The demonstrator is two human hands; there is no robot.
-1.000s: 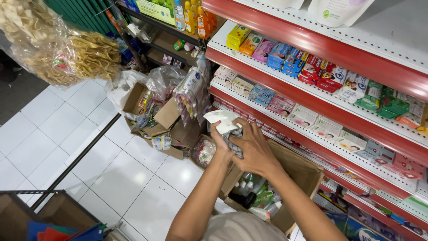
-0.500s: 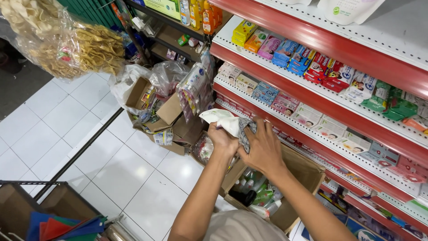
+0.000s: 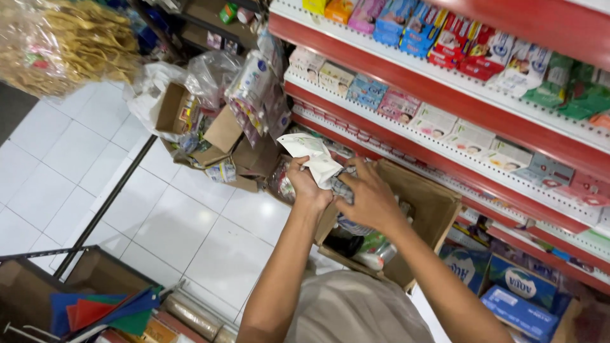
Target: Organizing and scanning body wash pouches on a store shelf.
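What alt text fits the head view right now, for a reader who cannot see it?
Both hands, left hand and right hand, grip a white soft packet above an open cardboard box on the white tiled floor. Red shelves of small cartons run alongside.

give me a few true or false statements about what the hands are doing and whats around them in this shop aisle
1. Both hands grip a white packet. True: the left hand and right hand meet on it.
2. The hands are above an open cardboard box. True.
3. The shelves on the right are bare. False: rows of small coloured boxes fill them.
4. The floor is dark carpet. False: it is white tile.
5. Bags of yellow snacks hang at upper left. True.
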